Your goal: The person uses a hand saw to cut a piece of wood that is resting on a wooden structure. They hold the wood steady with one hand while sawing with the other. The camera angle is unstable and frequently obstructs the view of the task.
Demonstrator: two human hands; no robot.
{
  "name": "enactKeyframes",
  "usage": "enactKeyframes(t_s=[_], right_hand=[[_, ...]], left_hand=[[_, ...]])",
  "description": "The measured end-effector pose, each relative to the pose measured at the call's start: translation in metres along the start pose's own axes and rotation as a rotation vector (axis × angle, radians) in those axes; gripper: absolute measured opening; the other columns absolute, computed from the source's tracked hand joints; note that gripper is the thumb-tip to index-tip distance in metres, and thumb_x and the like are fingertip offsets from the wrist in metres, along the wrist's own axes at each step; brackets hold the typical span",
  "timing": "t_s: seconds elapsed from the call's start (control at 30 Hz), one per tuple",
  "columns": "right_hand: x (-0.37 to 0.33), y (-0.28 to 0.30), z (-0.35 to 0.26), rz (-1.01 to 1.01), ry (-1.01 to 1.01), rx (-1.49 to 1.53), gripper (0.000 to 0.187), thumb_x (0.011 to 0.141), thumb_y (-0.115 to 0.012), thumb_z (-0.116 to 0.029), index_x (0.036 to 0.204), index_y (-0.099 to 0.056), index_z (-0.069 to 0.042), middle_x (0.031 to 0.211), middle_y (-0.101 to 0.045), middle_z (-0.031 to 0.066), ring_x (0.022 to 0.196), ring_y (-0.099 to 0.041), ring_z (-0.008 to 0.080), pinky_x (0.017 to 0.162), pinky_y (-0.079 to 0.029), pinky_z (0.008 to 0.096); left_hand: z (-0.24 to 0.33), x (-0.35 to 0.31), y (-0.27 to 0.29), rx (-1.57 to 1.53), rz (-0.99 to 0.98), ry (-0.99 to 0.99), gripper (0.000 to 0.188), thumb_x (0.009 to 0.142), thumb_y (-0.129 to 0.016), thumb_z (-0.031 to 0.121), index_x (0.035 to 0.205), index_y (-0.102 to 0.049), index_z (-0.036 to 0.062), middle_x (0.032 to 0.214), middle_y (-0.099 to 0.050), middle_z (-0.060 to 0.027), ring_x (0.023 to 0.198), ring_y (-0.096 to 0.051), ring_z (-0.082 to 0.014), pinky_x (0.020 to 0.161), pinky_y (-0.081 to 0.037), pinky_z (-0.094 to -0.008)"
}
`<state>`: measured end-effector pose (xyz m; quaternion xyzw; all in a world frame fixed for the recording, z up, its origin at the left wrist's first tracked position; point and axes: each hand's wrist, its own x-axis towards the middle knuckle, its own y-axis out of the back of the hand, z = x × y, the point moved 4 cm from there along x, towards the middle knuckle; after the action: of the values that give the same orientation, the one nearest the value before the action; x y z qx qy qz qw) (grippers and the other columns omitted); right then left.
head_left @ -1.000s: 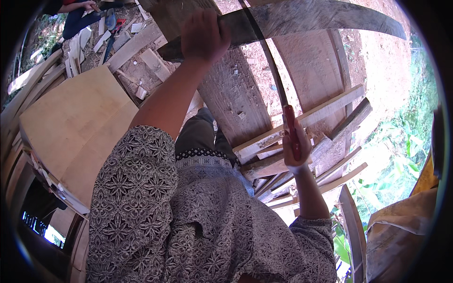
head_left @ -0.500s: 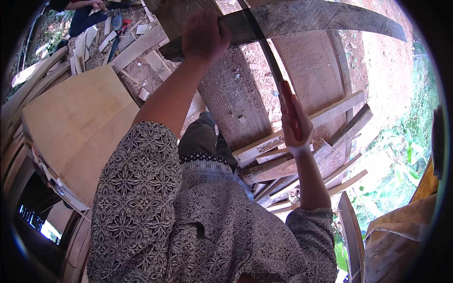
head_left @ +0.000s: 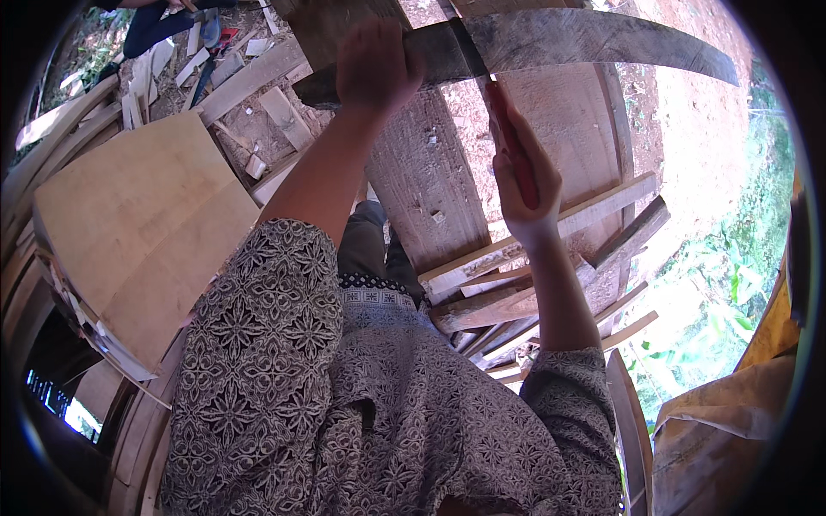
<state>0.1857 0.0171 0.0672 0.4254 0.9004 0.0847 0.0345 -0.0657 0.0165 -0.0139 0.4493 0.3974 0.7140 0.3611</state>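
Note:
A long curved wooden plank, grey and rough, lies crosswise at the top of the view over other boards. My left hand grips it near its left end, fingers bent over the far edge. In my right hand is a handsaw with a red handle, its fingers wrapped around the grip. The saw's narrow dark blade crosses the plank to the right of my left hand. How deep the blade sits in the wood cannot be made out.
A wide board runs under the plank towards me, with several battens piled beside my right arm. On the left is a pale plywood panel. Wood scraps litter the ground at upper left, near another person's leg.
My right hand has pushed the saw away from me, so its handle now sits close to the plank's near edge. My left hand keeps its hold on the plank.

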Motion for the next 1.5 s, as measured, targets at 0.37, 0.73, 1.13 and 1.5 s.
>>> enactKeyframes(t_s=[0.37,0.73,1.13,1.5], right_hand=[[-0.074,0.052,-0.12,-0.123,-0.252,-0.031,0.063,0.091,-0.037,0.015,0.153,-0.037,0.005,0.157,-0.037,0.0306,0.15,-0.032,0.039,0.124,-0.026,0.0455],[0.001,0.01,-0.072,0.013,-0.24,-0.067,0.051,0.1,-0.051,0.002,0.15,-0.044,0.003,0.152,-0.051,0.0188,0.142,-0.049,0.0252,0.117,-0.037,0.0352],[-0.001,0.087,-0.148,0.106,-0.432,-0.198,0.048,0.102,-0.052,-0.011,0.149,-0.049,-0.001,0.145,-0.057,0.0183,0.113,-0.059,0.0171,0.094,-0.047,0.0298],[-0.04,0.02,-0.155,-0.012,-0.226,0.031,0.05,0.099,-0.051,0.005,0.149,-0.046,0.003,0.153,-0.05,0.0182,0.145,-0.044,0.0245,0.121,-0.032,0.0375]], left_hand=[[-0.006,0.004,0.015,-0.009,0.0,0.075,0.019,0.087,-0.06,0.023,0.096,-0.054,0.0078,0.098,-0.058,-0.0141,0.096,-0.059,-0.0347,0.086,-0.046,-0.0522],[-0.002,0.007,0.012,-0.063,0.001,0.099,0.017,0.087,-0.062,0.021,0.094,-0.055,0.0078,0.095,-0.058,-0.0133,0.093,-0.059,-0.0337,0.083,-0.046,-0.0515],[0.005,0.004,0.01,-0.051,0.022,0.058,0.016,0.09,-0.059,0.024,0.093,-0.054,0.0086,0.095,-0.057,-0.0122,0.092,-0.059,-0.0333,0.08,-0.046,-0.0499],[-0.002,0.005,-0.002,-0.064,-0.053,0.041,0.023,0.091,-0.059,0.029,0.095,-0.054,0.0066,0.099,-0.058,-0.015,0.096,-0.059,-0.0348,0.083,-0.047,-0.051]])
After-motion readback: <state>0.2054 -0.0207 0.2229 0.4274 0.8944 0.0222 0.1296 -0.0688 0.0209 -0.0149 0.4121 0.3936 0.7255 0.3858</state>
